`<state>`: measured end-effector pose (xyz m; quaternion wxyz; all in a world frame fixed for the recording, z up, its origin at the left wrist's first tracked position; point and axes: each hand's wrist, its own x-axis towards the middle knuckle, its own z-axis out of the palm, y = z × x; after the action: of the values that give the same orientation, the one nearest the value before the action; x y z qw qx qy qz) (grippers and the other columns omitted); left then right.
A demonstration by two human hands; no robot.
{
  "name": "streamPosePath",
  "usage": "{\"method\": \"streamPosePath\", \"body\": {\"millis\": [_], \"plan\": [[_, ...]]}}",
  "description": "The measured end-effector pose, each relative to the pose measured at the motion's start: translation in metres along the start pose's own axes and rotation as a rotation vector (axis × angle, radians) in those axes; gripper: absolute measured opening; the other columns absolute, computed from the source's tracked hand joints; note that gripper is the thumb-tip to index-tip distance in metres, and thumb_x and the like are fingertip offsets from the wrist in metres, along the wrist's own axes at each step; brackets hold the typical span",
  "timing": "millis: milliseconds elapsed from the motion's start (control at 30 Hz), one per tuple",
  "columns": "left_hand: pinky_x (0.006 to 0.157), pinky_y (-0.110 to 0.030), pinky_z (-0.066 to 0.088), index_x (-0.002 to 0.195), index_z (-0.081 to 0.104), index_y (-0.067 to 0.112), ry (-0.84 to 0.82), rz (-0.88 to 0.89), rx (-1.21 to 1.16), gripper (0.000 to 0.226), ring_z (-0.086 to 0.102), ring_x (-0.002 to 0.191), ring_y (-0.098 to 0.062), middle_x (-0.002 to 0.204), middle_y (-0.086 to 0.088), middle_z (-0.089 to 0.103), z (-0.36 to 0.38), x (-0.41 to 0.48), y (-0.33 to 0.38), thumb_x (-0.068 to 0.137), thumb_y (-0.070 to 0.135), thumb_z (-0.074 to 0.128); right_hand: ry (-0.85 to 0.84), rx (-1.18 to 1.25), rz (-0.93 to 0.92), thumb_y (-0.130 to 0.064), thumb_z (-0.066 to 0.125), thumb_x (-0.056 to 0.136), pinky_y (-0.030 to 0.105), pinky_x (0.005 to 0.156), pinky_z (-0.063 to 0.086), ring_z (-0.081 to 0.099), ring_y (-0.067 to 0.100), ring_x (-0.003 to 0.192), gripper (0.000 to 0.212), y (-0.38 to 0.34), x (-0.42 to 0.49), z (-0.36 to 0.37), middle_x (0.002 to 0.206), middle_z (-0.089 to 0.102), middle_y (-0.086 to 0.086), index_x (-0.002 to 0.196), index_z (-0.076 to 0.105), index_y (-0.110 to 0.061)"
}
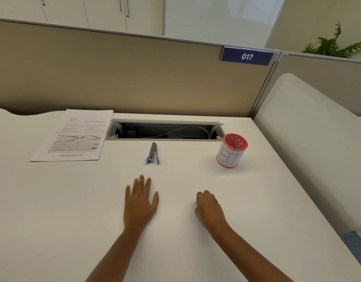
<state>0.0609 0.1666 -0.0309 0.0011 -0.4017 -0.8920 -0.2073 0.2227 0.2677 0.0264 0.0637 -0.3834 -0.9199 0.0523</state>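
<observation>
My left hand (pixel 140 202) lies flat on the white desk (pixel 73 210), fingers straight and spread, holding nothing. My right hand (pixel 209 208) rests on the desk to its right with the fingers curled under into a fist, and nothing shows in it. A small stapler (pixel 153 153) with purple ends lies just beyond my left hand, pointing away. A stack of printed sheets (pixel 73 137) lies at the far left. A red pen cup (pixel 232 150) with a white paper label stands at the far right.
An open cable tray (pixel 165 131) with a grey cable is cut into the desk behind the stapler. A beige partition (pixel 134 78) with a blue "017" sign (pixel 247 56) backs the desk. A white side panel (pixel 309 139) bounds the right edge.
</observation>
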Motion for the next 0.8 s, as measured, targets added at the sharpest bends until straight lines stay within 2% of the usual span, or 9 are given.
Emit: {"method": "streamPosePath", "body": {"millis": [167,233,300,333,400,433,567,667,800], "plan": [[0.111,-0.044,0.018,0.134,0.045,0.011,0.001,-0.008,-0.001,0.070,0.036,0.134,-0.028,0.144,-0.012,0.038,0.001,0.000,0.001,0.080,0.047,0.017,0.005,-0.046,-0.012,0.007,0.076,0.013,0.016,0.044,-0.014,0.017,0.011,0.045,0.075,0.005,0.003,0.016,0.042,0.029,-0.002,0.056,0.021,-0.019],[0.111,-0.042,0.014,0.135,0.043,0.012,0.001,-0.008,-0.006,0.071,0.033,0.135,-0.027,0.146,-0.011,0.036,0.001,0.000,0.000,0.080,0.048,0.015,0.031,-0.030,-0.029,0.005,0.076,0.009,0.019,0.042,-0.015,0.016,0.011,0.044,0.077,0.009,0.002,0.019,0.045,0.023,-0.001,0.056,0.020,-0.019],[0.112,-0.042,0.013,0.135,0.042,0.012,0.004,-0.008,-0.008,0.072,0.032,0.135,-0.027,0.146,-0.011,0.035,0.002,0.000,0.000,0.080,0.049,0.015,0.024,0.004,0.008,0.008,0.075,0.022,0.016,0.041,-0.010,0.020,0.011,0.046,0.067,0.009,0.002,0.016,0.052,0.023,-0.002,0.054,0.023,-0.019],[0.112,-0.042,0.014,0.135,0.043,0.012,0.006,-0.007,-0.006,0.071,0.033,0.135,-0.027,0.146,-0.011,0.036,0.002,0.000,0.000,0.080,0.048,0.015,-0.001,0.039,0.030,0.010,0.073,0.039,0.013,0.041,-0.004,0.025,0.012,0.049,0.053,0.010,0.000,0.015,0.054,0.029,0.001,0.054,0.029,-0.017],[0.112,-0.043,0.015,0.135,0.043,0.012,0.005,-0.006,0.001,0.072,0.034,0.135,-0.027,0.146,-0.012,0.036,0.001,0.000,0.001,0.080,0.048,0.015,-0.005,0.090,0.036,0.007,0.052,0.075,0.014,0.044,0.009,0.036,0.019,0.063,0.024,0.017,-0.001,0.021,0.069,0.040,0.007,0.065,0.041,-0.011],[0.111,-0.043,0.015,0.135,0.043,0.012,0.003,-0.006,0.004,0.072,0.034,0.135,-0.027,0.146,-0.012,0.036,0.001,0.000,0.001,0.080,0.048,0.015,-0.024,0.101,0.026,0.006,0.041,0.082,0.016,0.045,0.013,0.036,0.020,0.068,0.020,0.020,-0.001,0.022,0.076,0.041,0.007,0.070,0.041,-0.011],[0.111,-0.043,0.016,0.134,0.044,0.011,0.000,-0.009,0.010,0.071,0.035,0.134,-0.028,0.145,-0.012,0.037,-0.001,0.001,0.001,0.080,0.047,0.016,-0.093,0.118,0.065,0.003,0.033,0.083,0.025,0.059,0.029,0.038,0.018,0.074,0.019,0.018,0.005,0.014,0.084,0.046,0.006,0.075,0.044,-0.010],[0.109,-0.045,0.022,0.132,0.047,0.010,-0.003,-0.008,0.018,0.068,0.040,0.131,-0.029,0.142,-0.014,0.041,0.000,0.000,0.001,0.081,0.046,0.019,-0.120,0.131,0.110,0.003,0.037,0.082,0.027,0.063,0.032,0.041,0.017,0.075,0.020,0.015,0.011,0.011,0.095,0.059,0.014,0.085,0.056,0.001],[0.110,-0.044,0.018,0.133,0.046,0.011,0.003,-0.011,0.005,0.069,0.038,0.132,-0.029,0.143,-0.013,0.040,0.000,0.000,0.002,0.081,0.047,0.018,-0.149,0.124,0.102,0.004,0.038,0.082,0.027,0.064,0.032,0.040,0.018,0.077,0.018,0.010,0.013,0.007,0.103,0.059,0.015,0.088,0.054,-0.002]]}}
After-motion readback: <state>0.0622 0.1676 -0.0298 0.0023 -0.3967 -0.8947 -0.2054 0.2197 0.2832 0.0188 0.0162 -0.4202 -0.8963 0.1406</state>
